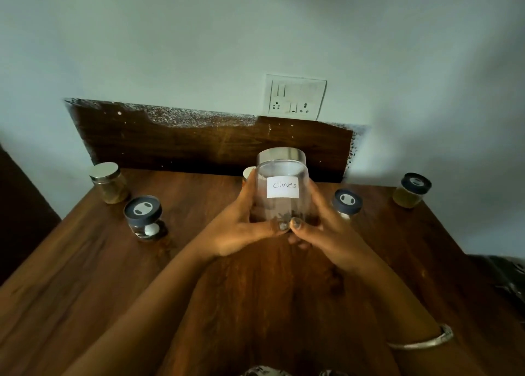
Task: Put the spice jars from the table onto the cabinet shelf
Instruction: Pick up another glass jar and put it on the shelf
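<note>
2 hands clasp the cloves jar, mid-width near the far edge of the desk. The left hand and right hand curl round the glass, thumbs meeting at its base. The steel lid is on. The steel-lidded jar and left dark-lidded jar stand far-left. The middle dark-lidded jar is beside the right hand, and the right dark-lidded jar is at the far-right corner.

Clear glossy jar, shiny metal lid, paper label, polished wood table.
</note>
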Motion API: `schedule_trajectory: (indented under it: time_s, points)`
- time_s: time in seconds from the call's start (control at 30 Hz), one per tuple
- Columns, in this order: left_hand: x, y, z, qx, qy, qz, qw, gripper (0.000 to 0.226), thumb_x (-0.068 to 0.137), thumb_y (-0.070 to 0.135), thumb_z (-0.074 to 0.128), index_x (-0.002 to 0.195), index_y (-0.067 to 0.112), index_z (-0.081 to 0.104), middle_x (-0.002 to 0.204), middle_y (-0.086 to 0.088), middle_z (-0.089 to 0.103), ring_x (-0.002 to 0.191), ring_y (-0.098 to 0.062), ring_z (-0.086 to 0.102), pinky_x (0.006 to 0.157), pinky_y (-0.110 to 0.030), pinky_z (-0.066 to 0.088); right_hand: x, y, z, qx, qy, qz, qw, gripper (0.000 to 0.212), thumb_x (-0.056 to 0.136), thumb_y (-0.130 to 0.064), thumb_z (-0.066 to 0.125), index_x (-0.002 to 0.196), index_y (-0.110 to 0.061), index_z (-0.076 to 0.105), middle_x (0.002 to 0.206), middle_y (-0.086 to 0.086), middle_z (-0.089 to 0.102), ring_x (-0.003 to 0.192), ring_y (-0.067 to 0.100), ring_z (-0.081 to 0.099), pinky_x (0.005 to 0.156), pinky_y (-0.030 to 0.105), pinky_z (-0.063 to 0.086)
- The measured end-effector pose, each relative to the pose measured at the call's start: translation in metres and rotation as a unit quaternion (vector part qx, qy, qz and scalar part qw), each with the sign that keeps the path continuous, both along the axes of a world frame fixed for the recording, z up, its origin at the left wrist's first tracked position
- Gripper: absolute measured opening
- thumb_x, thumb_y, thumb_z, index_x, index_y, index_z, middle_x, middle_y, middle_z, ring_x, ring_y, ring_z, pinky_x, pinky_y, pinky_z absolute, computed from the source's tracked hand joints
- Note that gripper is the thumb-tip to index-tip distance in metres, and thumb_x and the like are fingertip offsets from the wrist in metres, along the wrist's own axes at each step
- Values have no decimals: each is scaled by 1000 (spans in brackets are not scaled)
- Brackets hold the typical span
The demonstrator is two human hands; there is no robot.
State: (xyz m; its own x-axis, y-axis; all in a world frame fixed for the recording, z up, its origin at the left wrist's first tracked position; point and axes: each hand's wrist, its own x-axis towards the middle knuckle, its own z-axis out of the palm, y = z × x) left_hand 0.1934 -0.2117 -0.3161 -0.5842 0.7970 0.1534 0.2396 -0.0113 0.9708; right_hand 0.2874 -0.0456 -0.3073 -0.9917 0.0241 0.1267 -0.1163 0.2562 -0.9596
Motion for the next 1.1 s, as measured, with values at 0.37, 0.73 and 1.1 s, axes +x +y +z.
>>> schedule_trajectory:
  time_s: [0.37,0.73,1.1]
  points:
    - [-15,-31,15,-56,75,54,994,122,60,46,76,147,38,-8,125,16,56,101,-10,65,90,-39,54,-10,-16,23,184,-30,24,982,103,62,-62,51,143,-37,-7,131,-10,41,66,-24,56,57,1,42]
    - [-55,-33,83,-14,200,108,974,122,55,50,83,143,49,-2,120,2,62,98,-13,66,86,-33,56,-51,-23,76,263,51,-92,959,93,81,-42,62,135,-51,-12,115,-23,54,82,-6,65,68,-2,43]
    - [-125,0,215,98,312,211,921,92,73,18,77,141,41,21,134,-4,49,115,-18,57,90,-18,44,-126,-27,201,263,218,-267,901,93,82,-30,66,147,-39,1,141,-3,49,106,12,59,96,28,43]
